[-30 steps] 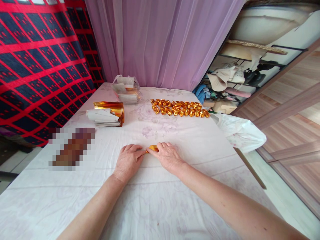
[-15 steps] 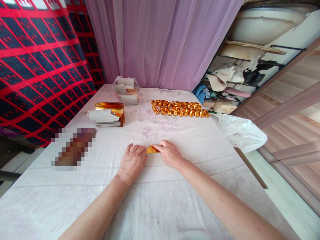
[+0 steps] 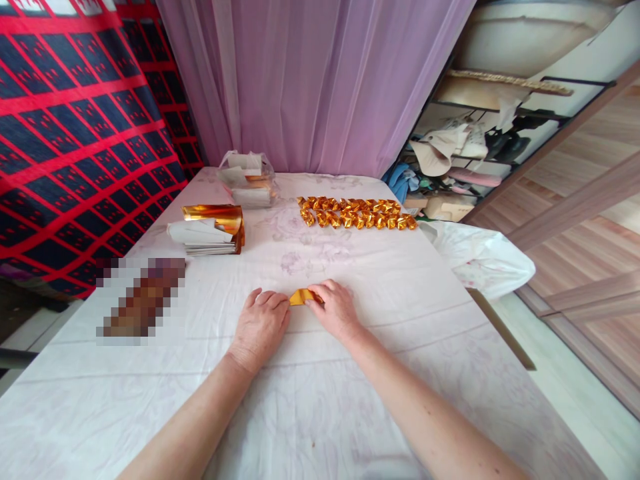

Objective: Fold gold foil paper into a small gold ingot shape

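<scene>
A small piece of folded gold foil paper lies on the tablecloth between my two hands. My left hand rests palm down, its fingers curled at the paper's left tip and holding it. My right hand pinches the right end between thumb and fingers, covering that end in part. Beyond my hands, to the right, two rows of folded gold paper pieces stand close together. A stack of foil sheets, gold and white, lies to the left.
A clear plastic bag of more paper stands at the table's far edge. Left of my hands, a blurred-out item lies on the cloth. A white plastic bag hangs by the right edge, near a cluttered shelf. A purple curtain hangs behind.
The right corner of the gold paper has been folded over, so its triangle now has a blunter right side. My right thumb has shifted to the paper's lower edge. The view has moved slightly.
</scene>
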Demonstrator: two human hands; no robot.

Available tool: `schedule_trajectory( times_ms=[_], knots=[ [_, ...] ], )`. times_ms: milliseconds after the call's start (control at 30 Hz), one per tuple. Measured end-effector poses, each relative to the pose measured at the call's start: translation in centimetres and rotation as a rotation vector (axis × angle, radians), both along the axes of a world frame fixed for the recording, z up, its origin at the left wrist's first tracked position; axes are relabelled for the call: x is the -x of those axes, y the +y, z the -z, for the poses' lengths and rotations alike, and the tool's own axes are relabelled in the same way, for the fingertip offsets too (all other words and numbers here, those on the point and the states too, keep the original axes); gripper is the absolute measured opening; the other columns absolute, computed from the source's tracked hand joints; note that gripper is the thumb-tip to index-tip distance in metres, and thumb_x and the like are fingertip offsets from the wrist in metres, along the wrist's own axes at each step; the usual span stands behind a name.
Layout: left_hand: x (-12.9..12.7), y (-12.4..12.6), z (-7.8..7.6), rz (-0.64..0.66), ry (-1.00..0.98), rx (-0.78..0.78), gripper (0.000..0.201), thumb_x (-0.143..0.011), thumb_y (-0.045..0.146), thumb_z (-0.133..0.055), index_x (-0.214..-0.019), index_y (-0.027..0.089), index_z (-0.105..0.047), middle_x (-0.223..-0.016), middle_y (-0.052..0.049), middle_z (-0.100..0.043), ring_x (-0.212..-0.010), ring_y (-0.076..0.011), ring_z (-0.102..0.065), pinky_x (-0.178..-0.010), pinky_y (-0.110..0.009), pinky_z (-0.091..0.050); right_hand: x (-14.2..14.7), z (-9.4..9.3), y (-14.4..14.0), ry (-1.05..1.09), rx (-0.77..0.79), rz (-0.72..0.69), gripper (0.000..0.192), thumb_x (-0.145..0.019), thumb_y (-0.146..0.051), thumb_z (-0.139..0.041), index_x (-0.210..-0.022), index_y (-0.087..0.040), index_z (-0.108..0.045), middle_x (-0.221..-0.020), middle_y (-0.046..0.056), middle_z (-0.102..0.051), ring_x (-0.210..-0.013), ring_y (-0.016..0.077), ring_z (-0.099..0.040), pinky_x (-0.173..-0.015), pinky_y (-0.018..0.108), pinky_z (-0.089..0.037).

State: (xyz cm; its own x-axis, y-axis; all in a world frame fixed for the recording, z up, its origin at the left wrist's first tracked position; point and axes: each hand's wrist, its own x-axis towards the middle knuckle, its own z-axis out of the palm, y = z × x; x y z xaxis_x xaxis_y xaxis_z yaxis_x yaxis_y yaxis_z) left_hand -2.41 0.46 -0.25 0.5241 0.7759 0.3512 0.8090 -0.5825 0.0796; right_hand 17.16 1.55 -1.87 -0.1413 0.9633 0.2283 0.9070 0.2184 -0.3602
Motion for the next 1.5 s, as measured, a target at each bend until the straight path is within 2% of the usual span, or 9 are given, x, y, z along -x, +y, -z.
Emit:
schedule_trajectory(
  times_ms=[167,367,433,500,633,800,1033,1367,1500],
  knots=[
    [-0.6,-0.1,0.3,0.024,0.018,-0.007,0.028,-0.093,0.026,-0.053,-0.115,0.017,-0.069,-0.123,-0.010,-0.069,-0.112,-0.0280,-0.062,-0.105,-0.050,-0.040,0.0,0.2,0.0,0.033,-0.038,0.004,0.020,-0.086,-0.027,-0.066,-0.106,-0.023,-0.067,-0.097,0.004,-0.068,-0.090,0.0202,-0.062,-0.077,0.031,-0.041],
    [-0.7,0.0,1.7,0.058,0.093,0.090,0.048,-0.100,0.047,-0.041,-0.138,0.021,-0.055,-0.143,-0.005,-0.057,-0.136,-0.0299,-0.046,-0.115,-0.055,-0.028,-0.1,0.5,-0.3,0.049,-0.063,-0.016,0.008,-0.087,-0.025,-0.065,-0.094,-0.021,-0.066,-0.093,0.005,-0.068,-0.089,0.0202,-0.061,-0.078,0.032,-0.042],
    [-0.7,0.0,1.9,0.045,0.107,0.108,0.051,-0.100,0.050,-0.039,-0.140,0.022,-0.053,-0.145,-0.004,-0.055,-0.138,-0.0302,-0.044,-0.116,-0.056,-0.026,-0.5,0.3,-1.0,0.019,-0.068,-0.069,0.011,-0.091,-0.023,-0.061,-0.098,-0.021,-0.068,-0.100,0.006,-0.068,-0.094,0.0205,-0.061,-0.083,0.033,-0.042],
    [-0.7,-0.1,1.9,0.035,0.110,0.107,0.051,-0.100,0.050,-0.038,-0.141,0.022,-0.053,-0.145,-0.004,-0.055,-0.139,-0.0301,-0.042,-0.117,-0.056,-0.024,-1.0,-0.1,-2.0,-0.048,-0.097,-0.118,0.022,-0.093,-0.022,-0.058,-0.113,-0.022,-0.068,-0.114,0.008,-0.067,-0.105,0.0227,-0.059,-0.092,0.038,-0.041],
    [-0.9,-0.3,1.4,0.029,0.100,0.092,0.050,-0.100,0.049,-0.040,-0.142,0.026,-0.052,-0.145,-0.003,-0.056,-0.139,-0.0296,-0.043,-0.118,-0.055,-0.022,-1.8,-0.7,-3.7,-0.184,-0.083,-0.201,0.038,-0.095,-0.027,-0.055,-0.133,-0.025,-0.059,-0.145,0.010,-0.052,-0.130,0.0281,-0.044,-0.103,0.045,-0.036],
    [-0.9,-0.4,1.2,0.041,0.075,0.110,0.047,-0.099,0.048,-0.042,-0.140,0.028,-0.054,-0.143,-0.004,-0.057,-0.138,-0.0318,-0.044,-0.116,-0.059,-0.024,-1.9,-0.9,-4.1,-0.227,-0.003,-0.230,0.041,-0.097,-0.033,-0.052,-0.138,-0.027,-0.056,-0.152,0.011,-0.044,-0.140,0.0294,-0.035,-0.107,0.050,-0.034],
    [-0.7,-0.4,1.2,0.057,0.114,0.104,0.043,-0.100,0.047,-0.044,-0.140,0.034,-0.054,-0.147,-0.002,-0.053,-0.139,-0.0312,-0.043,-0.116,-0.060,-0.022,-1.9,-0.6,-4.5,-0.205,0.001,-0.147,0.040,-0.097,-0.032,-0.051,-0.135,-0.023,-0.058,-0.151,0.012,-0.046,-0.139,0.0298,-0.037,-0.107,0.048,-0.034],
    [-1.0,-0.6,0.7,0.050,0.164,0.093,0.043,-0.099,0.046,-0.044,-0.138,0.030,-0.056,-0.146,-0.004,-0.054,-0.137,-0.0319,-0.045,-0.115,-0.060,-0.024,-2.4,-0.4,-5.0,-0.184,-0.013,-0.071,0.038,-0.098,-0.031,-0.048,-0.131,-0.017,-0.060,-0.141,0.011,-0.057,-0.130,0.0287,-0.046,-0.101,0.044,-0.035],
    [-1.2,-0.7,0.6,0.043,0.155,0.095,0.043,-0.100,0.045,-0.044,-0.137,0.029,-0.057,-0.146,-0.005,-0.054,-0.137,-0.0326,-0.045,-0.114,-0.061,-0.026,-2.5,-0.3,-5.0,-0.174,-0.017,-0.042,0.040,-0.098,-0.032,-0.047,-0.132,-0.014,-0.059,-0.139,0.014,-0.058,-0.129,0.0291,-0.048,-0.102,0.044,-0.036]
  ],
)
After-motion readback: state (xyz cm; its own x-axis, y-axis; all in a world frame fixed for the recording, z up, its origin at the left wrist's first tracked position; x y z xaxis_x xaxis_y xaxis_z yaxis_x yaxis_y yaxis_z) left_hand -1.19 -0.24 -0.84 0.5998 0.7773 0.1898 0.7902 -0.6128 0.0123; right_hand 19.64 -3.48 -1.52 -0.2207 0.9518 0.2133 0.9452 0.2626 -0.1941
